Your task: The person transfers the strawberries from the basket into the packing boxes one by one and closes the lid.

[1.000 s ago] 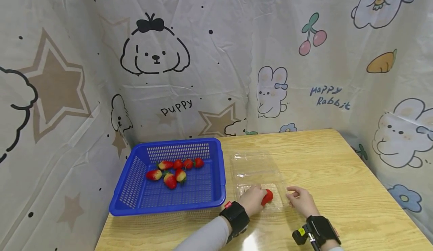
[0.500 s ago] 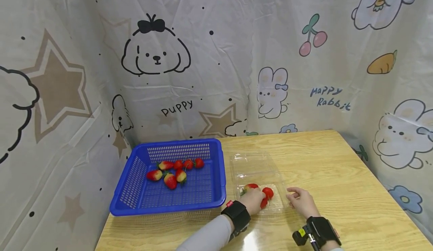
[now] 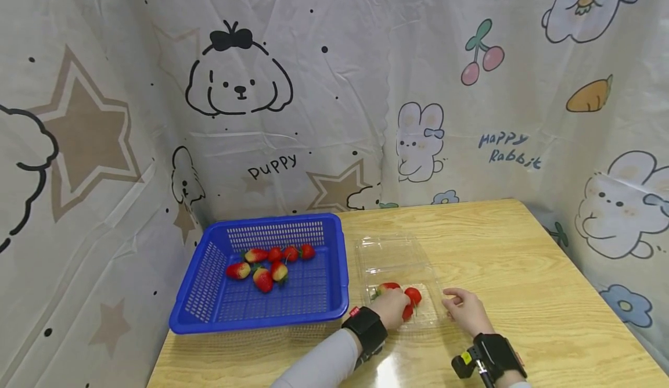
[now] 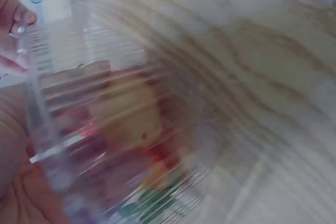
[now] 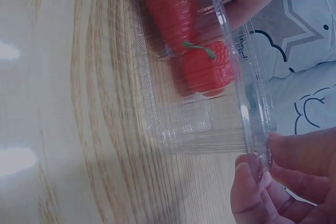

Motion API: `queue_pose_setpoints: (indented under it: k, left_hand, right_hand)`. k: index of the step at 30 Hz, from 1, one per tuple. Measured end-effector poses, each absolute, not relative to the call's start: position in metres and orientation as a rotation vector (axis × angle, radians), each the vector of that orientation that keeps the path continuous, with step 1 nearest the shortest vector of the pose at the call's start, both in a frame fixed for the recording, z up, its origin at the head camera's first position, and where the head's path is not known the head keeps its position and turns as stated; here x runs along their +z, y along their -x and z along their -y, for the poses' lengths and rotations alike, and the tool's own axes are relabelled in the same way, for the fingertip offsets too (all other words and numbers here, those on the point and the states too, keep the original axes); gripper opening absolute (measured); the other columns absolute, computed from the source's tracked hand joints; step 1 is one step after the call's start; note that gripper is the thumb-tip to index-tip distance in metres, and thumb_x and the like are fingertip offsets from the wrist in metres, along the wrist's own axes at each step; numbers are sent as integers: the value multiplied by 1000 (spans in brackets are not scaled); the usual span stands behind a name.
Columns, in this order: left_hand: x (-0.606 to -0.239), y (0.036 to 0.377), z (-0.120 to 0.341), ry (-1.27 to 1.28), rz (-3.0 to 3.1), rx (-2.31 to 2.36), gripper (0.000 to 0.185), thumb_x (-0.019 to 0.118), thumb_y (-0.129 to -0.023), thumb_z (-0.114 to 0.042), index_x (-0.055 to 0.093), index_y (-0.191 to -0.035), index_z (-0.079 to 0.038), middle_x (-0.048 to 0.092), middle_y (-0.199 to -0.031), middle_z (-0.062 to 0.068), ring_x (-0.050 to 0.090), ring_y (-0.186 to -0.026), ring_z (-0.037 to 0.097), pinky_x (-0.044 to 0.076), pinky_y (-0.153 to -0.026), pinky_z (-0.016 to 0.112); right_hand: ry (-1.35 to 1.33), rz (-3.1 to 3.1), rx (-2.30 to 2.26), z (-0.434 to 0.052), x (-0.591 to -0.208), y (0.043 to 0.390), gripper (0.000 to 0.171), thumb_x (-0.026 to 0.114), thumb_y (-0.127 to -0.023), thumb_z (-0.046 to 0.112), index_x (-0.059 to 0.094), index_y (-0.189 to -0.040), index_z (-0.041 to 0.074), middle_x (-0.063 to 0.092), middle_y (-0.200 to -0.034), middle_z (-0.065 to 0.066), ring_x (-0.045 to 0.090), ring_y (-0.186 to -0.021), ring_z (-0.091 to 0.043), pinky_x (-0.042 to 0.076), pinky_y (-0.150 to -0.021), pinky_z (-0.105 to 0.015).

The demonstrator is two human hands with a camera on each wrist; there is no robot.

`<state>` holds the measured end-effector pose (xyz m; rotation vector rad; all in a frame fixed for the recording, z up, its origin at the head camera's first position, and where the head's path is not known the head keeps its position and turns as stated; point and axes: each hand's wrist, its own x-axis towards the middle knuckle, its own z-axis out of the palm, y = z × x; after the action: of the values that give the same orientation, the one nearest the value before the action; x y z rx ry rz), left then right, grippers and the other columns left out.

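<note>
A hinged clear plastic box (image 3: pixel 435 296) lies open on the table, holding several strawberries. My left hand (image 3: pixel 389 309) reaches into it, fingers curled at a strawberry (image 5: pixel 170 14) beside the near wall. A rounder strawberry (image 3: pixel 413 295) sits to the right of the fingertips, and another strawberry (image 3: pixel 388 287) lies behind the hand, partly covered. My right hand (image 3: pixel 467 311) pinches the box's right rim between thumb and fingers, plain in the right wrist view. Through the box wall, the left wrist view shows a blurred red and yellow strawberry (image 4: pixel 128 111) close to the left palm.
A blue perforated basket (image 3: pixel 261 323) with several strawberries (image 3: pixel 263 280) stands left of the box. The box's lid (image 3: pixel 392 252) is folded back behind it. A printed curtain (image 3: pixel 345 86) hangs around the wooden table (image 3: pixel 522 272).
My left hand has shifted slightly toward me inside the box, uncovering the strawberry behind it and more of those beside its fingertips. The right hand stays at the rim.
</note>
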<state>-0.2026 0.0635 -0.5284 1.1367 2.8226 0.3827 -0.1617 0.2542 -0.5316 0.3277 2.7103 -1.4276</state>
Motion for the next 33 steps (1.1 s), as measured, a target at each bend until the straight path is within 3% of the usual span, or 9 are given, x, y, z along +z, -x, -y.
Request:
queue_pose_setpoints:
  k: [4, 8, 12, 15, 18, 24, 28, 33]
  left_hand:
    - [-520, 209, -61, -1160, -2764, 371, 7, 69, -71, -8, 64, -72, -12, 48, -62, -5, 45, -58, 8, 35, -50, 18]
    - [-494, 217, -57, -1169, -2704, 328, 26, 74, -62, -8, 67, -87, -12, 52, -68, -6, 47, -62, 8, 36, -52, 18]
    - [-456, 226, -51, -1122, -2701, 279, 48, 75, -63, -6, 64, -110, -10, 63, -94, 0, 55, -79, 11, 44, -63, 21]
    - [-430, 237, -41, -1096, -2740, 260, 54, 74, -70, -10, 58, -122, -10, 60, -114, 5, 58, -96, 15, 48, -76, 25]
    - [-411, 253, -25, -1060, -2803, 320, 55, 73, -73, -15, 55, -125, -10, 56, -122, 8, 55, -107, 21, 47, -86, 30]
    - [-393, 287, 18, -1057, -3069, 741, 41, 65, -81, -10, 57, -120, -5, 55, -121, 12, 53, -110, 26, 44, -91, 37]
    - [-402, 307, 41, -1021, -3281, 975, 36, 65, -82, -7, 57, -117, -5, 54, -118, 11, 50, -110, 26, 41, -93, 39]
    - [-431, 323, 65, -816, -3344, 951, 40, 65, -82, -9, 55, -120, -5, 51, -121, 13, 46, -114, 29, 38, -96, 43]
  right_hand:
    - [-332, -2713, -1429, -254, -532, 162, 32, 55, -86, 2, 53, -115, -12, 58, -79, -12, 58, -63, -17, 50, -56, -28]
    - [-327, -2712, -1437, -255, -533, 162, 32, 55, -86, 2, 53, -115, -12, 57, -79, -12, 59, -64, -18, 51, -56, -27]
    - [-327, -2710, -1440, -256, -534, 163, 32, 55, -87, 2, 53, -115, -12, 56, -80, -12, 59, -64, -18, 51, -56, -28]
    - [-329, -2709, -1439, -257, -534, 163, 31, 55, -87, 2, 53, -115, -12, 56, -80, -12, 59, -64, -18, 51, -57, -28]
    - [-327, -2713, -1441, -256, -535, 163, 31, 55, -87, 2, 53, -115, -12, 57, -79, -12, 59, -64, -18, 51, -57, -28]
    - [-324, -2702, -1443, -255, -533, 162, 32, 55, -87, 2, 53, -115, -12, 57, -80, -12, 60, -65, -19, 51, -57, -28]
    - [-327, -2697, -1440, -256, -532, 162, 32, 55, -87, 2, 53, -115, -12, 57, -80, -13, 59, -65, -19, 51, -57, -28]
    - [-333, -2693, -1440, -255, -531, 162, 32, 55, -87, 3, 53, -115, -12, 57, -80, -12, 59, -65, -18, 51, -57, -28]
